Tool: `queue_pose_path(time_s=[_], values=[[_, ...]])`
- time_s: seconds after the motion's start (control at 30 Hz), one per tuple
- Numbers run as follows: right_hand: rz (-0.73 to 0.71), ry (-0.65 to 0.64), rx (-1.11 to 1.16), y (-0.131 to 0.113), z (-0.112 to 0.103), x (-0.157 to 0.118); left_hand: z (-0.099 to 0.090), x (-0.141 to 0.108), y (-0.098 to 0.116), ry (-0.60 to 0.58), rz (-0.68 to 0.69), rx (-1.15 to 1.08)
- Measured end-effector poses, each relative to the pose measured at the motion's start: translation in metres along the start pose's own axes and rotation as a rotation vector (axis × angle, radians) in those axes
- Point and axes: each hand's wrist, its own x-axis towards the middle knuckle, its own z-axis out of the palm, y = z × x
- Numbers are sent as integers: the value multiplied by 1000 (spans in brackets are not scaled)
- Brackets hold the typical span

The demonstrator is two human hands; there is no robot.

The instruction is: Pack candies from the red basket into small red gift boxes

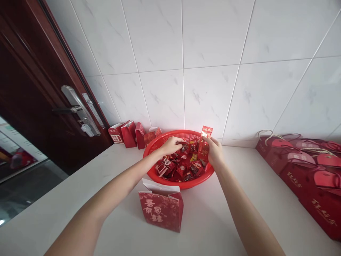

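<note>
A round red plastic basket (pixel 178 185) with perforated sides holds a mix of small wrapped candies (pixel 182 170), mostly red and dark. Over its left part reaches my left hand (pixel 172 145), its fingers pinched on a small wrapped candy among the others. My right hand (pixel 215 152), at the basket's right rim, grips a long red packet (pixel 204 144) with gold markings, held upright between thumb and fingers. In front of the basket stands a red paper gift box (pixel 161 211) with white characters, its top open; what is inside cannot be seen.
Several small red boxes (pixel 129 134) stand along the tiled wall at the back left. Many red gift bags (pixel 303 177) with rope handles are packed together at the right. A dark red door (pixel 39 71) with a metal handle stands beside the white table (pixel 106 170).
</note>
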Motion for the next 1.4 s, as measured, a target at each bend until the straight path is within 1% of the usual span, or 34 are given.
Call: queue_pose_path(time_s=[0.07, 0.23, 0.4, 0.67, 0.8, 0.9, 0.97, 1.03, 1.2, 1.3, 1.4], values=[[4, 3, -3, 0, -1, 0, 0, 0, -1, 16, -12, -37], [-3, -15, -5, 1, -2, 1, 0, -3, 1, -8, -42, -93], [-9, -8, -15, 1, -2, 1, -1, -3, 0, -87, -100, -134], [-2, -8, -16, -2, 0, 0, 1, -3, -6, -115, -64, -175], [3, -8, -18, -3, 0, -1, 2, -2, -11, -63, -32, -158], [3, -8, -21, -3, 1, -2, 3, -2, -11, -67, -24, -124], [3, -13, -25, -3, 1, -2, 3, -2, -10, -108, -21, -126], [6, -19, -30, -3, 0, -2, 3, -4, -7, -176, -9, -103], [12, -39, -39, -3, 0, -2, 1, -9, 2, -371, 37, 87], [10, -44, -37, -3, 0, -2, 3, -12, 9, -499, 105, 214], [11, -41, -35, -3, 1, -3, 6, -18, 15, -661, 203, 366]])
